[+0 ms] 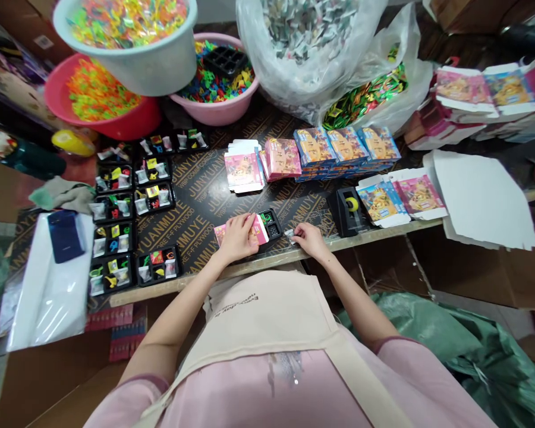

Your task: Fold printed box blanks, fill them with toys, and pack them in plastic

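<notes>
My left hand point(239, 238) is wrapped over a pink printed box point(262, 230) lying near the table's front edge. Out of the box's right end sticks a black compartment tray point(274, 223) with small green and dark pieces in it. Just right of the tray, my right hand point(310, 239) pinches a small whitish wrapped packet point(289, 234) at the tabletop. On the left of the table stand several black trays point(112, 241) filled with small toys and wrapped packets.
Behind are stacked pink boxes point(283, 157) and blue boxes point(314, 145). A black tape dispenser point(345, 214) stands right of my hand, beside flat cartons point(419, 193). Tubs of toys, such as a red basin point(116, 122), and a plastic bag point(289, 89) line the back. A phone point(66, 236) lies left.
</notes>
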`<control>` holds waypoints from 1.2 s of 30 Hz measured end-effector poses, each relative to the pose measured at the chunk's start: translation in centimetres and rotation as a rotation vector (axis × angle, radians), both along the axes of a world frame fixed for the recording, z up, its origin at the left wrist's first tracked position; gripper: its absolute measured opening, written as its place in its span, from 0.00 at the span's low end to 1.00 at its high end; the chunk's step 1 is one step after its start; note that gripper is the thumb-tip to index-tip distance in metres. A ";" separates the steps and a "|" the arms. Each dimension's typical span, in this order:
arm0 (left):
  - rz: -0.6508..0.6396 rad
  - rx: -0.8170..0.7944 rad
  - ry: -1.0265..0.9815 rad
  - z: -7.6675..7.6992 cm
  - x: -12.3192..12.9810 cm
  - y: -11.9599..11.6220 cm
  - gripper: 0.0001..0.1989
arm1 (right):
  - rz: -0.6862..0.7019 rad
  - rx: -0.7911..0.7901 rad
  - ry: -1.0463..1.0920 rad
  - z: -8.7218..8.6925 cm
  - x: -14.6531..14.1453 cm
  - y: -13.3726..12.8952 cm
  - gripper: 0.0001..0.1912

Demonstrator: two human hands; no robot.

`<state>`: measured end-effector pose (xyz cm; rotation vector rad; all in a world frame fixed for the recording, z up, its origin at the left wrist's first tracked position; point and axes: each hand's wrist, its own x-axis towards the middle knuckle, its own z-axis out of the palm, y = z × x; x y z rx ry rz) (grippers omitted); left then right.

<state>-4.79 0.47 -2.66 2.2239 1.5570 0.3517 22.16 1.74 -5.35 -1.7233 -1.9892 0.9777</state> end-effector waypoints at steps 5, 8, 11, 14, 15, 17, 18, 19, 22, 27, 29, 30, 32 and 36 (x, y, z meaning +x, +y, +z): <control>0.025 0.017 0.030 -0.1 0.1 -0.4 0.41 | -0.084 -0.044 0.198 0.4 -0.3 1.7 0.11; 0.026 0.021 0.022 -0.3 0.3 -0.6 0.41 | -0.082 -0.024 0.276 1.1 -1.4 2.2 0.11; 0.021 0.024 0.001 -0.4 0.6 -0.6 0.42 | -0.027 0.033 0.257 1.5 -3.0 2.4 0.10; 0.036 0.035 -0.017 -0.4 0.7 -0.5 0.42 | -0.026 0.105 0.238 1.6 -3.6 2.4 0.10; 0.041 0.038 -0.020 -0.4 0.7 -0.5 0.42 | -0.051 0.123 0.250 1.5 -3.6 2.3 0.13; 0.046 0.040 -0.025 -0.4 0.7 -0.5 0.43 | -0.106 0.122 0.292 1.3 -3.5 2.3 0.20; 0.047 0.039 -0.027 -0.3 0.8 -0.6 0.43 | -0.125 0.106 0.311 1.1 -3.5 2.2 0.21; 0.048 0.039 -0.029 -0.2 0.9 -0.6 0.43 | -0.134 0.088 0.322 0.9 -3.6 2.1 0.22; 0.061 0.043 -0.040 0.0 1.7 -0.7 0.43 | -0.138 0.072 0.320 0.6 -4.6 1.5 0.21; 0.113 0.032 -0.114 -0.1 2.9 -0.7 0.43 | -0.019 0.053 0.537 1.2 -6.1 0.7 0.15; 0.120 0.006 -0.211 0.0 2.8 -0.5 0.44 | 0.059 -0.034 0.672 1.7 -6.0 0.8 0.16; 0.118 -0.014 -0.291 0.1 2.7 -0.4 0.45 | 0.038 -0.066 0.728 2.0 -5.9 1.0 0.17; 0.091 -0.078 -0.540 0.3 2.5 -0.1 0.46 | -0.108 -0.111 0.815 2.5 -5.8 1.3 0.19; 0.069 -0.402 -1.239 0.5 2.6 0.1 0.37 | -0.296 -0.233 0.959 3.6 -6.5 1.6 0.27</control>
